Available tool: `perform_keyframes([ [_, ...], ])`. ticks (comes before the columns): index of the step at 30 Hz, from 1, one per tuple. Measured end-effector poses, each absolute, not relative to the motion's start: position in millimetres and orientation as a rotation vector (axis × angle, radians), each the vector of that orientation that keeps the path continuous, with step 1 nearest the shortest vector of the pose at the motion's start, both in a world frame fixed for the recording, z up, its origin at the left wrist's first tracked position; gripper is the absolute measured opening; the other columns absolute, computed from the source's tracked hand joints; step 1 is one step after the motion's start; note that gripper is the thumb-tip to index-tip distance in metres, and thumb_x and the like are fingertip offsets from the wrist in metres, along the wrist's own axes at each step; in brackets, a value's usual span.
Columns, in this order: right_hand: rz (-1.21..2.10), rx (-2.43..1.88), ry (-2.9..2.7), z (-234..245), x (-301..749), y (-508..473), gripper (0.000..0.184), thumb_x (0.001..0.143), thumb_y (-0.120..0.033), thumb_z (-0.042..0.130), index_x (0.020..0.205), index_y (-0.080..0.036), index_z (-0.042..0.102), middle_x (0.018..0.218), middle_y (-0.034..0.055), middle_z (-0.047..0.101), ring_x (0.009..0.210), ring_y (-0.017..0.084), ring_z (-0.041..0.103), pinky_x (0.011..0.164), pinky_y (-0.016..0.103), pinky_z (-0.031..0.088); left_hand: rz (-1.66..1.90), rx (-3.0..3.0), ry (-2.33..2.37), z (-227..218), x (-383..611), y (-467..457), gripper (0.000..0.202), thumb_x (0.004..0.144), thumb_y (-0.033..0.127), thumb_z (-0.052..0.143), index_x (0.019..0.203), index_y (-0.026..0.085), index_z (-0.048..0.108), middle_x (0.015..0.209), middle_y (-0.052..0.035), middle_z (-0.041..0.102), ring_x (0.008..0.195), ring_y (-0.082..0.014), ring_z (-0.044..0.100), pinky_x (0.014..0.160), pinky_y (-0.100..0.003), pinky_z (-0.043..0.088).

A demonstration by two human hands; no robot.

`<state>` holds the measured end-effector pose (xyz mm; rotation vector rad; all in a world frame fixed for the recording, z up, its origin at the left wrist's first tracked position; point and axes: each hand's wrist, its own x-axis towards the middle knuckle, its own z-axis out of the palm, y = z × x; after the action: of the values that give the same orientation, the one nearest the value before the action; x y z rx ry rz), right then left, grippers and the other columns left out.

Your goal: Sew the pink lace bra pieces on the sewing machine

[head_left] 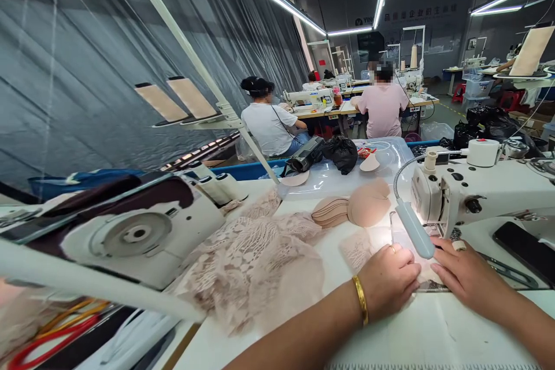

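My left hand (388, 280), a gold bangle at its wrist, has its fingers curled down on pale pink fabric beside the needle area of a white sewing machine (489, 182). A beige lace piece (358, 250) extends out to its left. My right hand (466, 274) lies across the machine bed with fingers stretched out and a band round one finger, its fingertips at the fabric's right edge. A grey gooseneck lamp (414, 228) hangs over the work and hides part of the needle area. What lies under my left fingers is mostly covered.
Left of my hands a heap of beige lace (260, 266) spreads over the table, with foam cups (368, 202) behind it. Thread snips (509, 270) and a black phone (526, 248) lie at right. Red-handled scissors (54, 341) are at lower left. Two people sit farther ahead.
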<state>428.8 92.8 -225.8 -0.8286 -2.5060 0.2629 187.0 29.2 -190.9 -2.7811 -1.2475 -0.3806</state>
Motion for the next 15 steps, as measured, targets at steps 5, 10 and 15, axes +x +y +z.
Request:
perform_keyframes([
  [5, 0.176, -0.819, -2.402, -225, 428, 99, 0.036, 0.107, -0.025, 0.039, 0.088, -0.027, 0.070, 0.089, 0.0076, 0.071, 0.081, 0.026, 0.060, 0.074, 0.044, 0.051, -0.394, -2.756, -1.270, -191, 187, 27, 0.011, 0.098, 0.030, 0.059, 0.093, 0.019, 0.060, 0.097, -0.0063, 0.065, 0.086, -0.0224, 0.058, 0.072, -0.034, 0.046],
  [10, 0.139, -0.851, -2.338, -223, 439, 101, 0.041, 0.103, -0.016, 0.038, 0.078, -0.028, 0.068, 0.069, 0.0072, 0.056, 0.078, 0.028, 0.056, 0.070, 0.044, 0.046, -0.404, -2.764, -1.257, -192, 187, 27, 0.015, 0.101, 0.031, 0.053, 0.096, 0.019, 0.061, 0.099, -0.0075, 0.066, 0.087, -0.0230, 0.058, 0.076, -0.035, 0.047],
  [15, 0.142, -0.885, -2.314, -223, 439, 101, 0.034, 0.105, -0.026, 0.042, 0.083, -0.028, 0.068, 0.074, 0.0065, 0.057, 0.075, 0.027, 0.057, 0.065, 0.041, 0.045, -0.415, -2.774, -1.242, -191, 186, 28, 0.017, 0.101, 0.031, 0.053, 0.096, 0.018, 0.062, 0.100, -0.0070, 0.066, 0.089, -0.0233, 0.058, 0.076, -0.036, 0.048],
])
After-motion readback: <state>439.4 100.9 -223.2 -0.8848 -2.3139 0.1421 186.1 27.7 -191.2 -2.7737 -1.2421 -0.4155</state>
